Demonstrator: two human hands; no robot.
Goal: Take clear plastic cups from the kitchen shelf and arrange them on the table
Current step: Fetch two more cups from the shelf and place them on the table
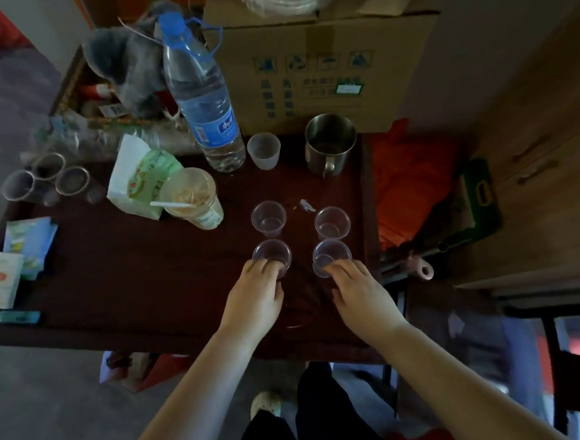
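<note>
A dark red table (pixel 130 265) seen from above. At far left, small packets (pixel 17 266) lie near its edge; further in stand a lidded drink cup with a straw (pixel 192 199) and a tall water bottle (pixel 201 102). Mid-table, four clear plastic cups (pixel 268 218) form a square. The left hand (pixel 253 298) has its fingers curled around the near-left cup (pixel 272 255); the right hand (pixel 358 290) likewise grips the near-right cup (pixel 330 255). A steel mug (pixel 329 145) stands behind, before a cardboard box (pixel 322 66).
</note>
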